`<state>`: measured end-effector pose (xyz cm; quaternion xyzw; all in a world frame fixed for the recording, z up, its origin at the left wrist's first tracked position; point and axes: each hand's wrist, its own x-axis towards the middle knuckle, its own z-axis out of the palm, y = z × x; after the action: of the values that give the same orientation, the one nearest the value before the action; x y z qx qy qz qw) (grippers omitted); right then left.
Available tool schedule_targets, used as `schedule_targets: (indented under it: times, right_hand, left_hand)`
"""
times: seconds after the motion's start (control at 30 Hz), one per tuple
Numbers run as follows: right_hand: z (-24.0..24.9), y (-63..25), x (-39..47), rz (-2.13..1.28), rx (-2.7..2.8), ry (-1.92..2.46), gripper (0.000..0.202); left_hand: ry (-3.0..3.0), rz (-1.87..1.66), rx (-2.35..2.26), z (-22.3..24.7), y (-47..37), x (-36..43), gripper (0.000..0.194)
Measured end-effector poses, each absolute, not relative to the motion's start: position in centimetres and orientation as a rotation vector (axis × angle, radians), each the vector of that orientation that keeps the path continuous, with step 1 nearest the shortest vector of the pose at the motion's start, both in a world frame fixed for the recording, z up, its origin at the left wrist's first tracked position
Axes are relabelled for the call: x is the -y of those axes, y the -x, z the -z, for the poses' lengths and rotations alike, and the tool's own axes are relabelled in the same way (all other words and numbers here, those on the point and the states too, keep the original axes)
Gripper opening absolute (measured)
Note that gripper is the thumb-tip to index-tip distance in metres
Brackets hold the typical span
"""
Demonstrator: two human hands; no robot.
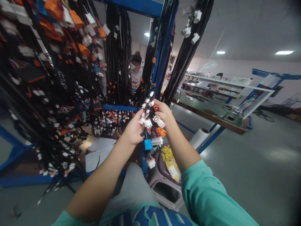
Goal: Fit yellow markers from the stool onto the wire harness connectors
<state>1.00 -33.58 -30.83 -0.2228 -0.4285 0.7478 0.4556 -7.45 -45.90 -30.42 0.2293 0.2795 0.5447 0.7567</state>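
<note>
Between my two hands hangs the end of a wiring harness (148,123), a bunch of black cables with white, red, orange and blue plugs. My left hand (135,129) grips the bunch from the left, its thumb up by the white connectors. From the right, my right hand (164,113) closes round the same bunch beside a red plug (155,107). Below the fingers dangle an orange connector (161,131), a blue connector (148,144) and a white multi-pin connector (151,163). Some fingertips are hidden behind the cables.
A blue rack (138,7) carries many hanging harnesses (118,56). Below my right arm, a plastic stool (162,188) bears yellow small parts (167,153) and a bag (173,171). A workbench (207,110) stands at right, with a white roll (201,138) near it. Behind the rack sits a person (136,70).
</note>
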Motion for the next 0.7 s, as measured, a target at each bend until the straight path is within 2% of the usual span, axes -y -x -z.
schedule_targets:
  times: [0.13, 0.43, 0.7]
  right_hand:
    - [31.6, -0.7, 32.4, -1.701, 1.126, 0.557, 0.008]
    - [32.0, 0.0, 31.3, -1.747, 0.957, 0.580, 0.016]
    - [32.3, 0.6, 30.5, -1.713, 0.934, 0.599, 0.014]
  left_hand:
    - [-0.442, -1.175, -0.613, 31.1, 7.5, 45.5, 0.051]
    - [-0.225, -1.313, -0.509, 31.9, 6.9, 44.3, 0.044]
    - [-0.173, -1.374, -0.514, 31.8, 6.8, 44.0, 0.040]
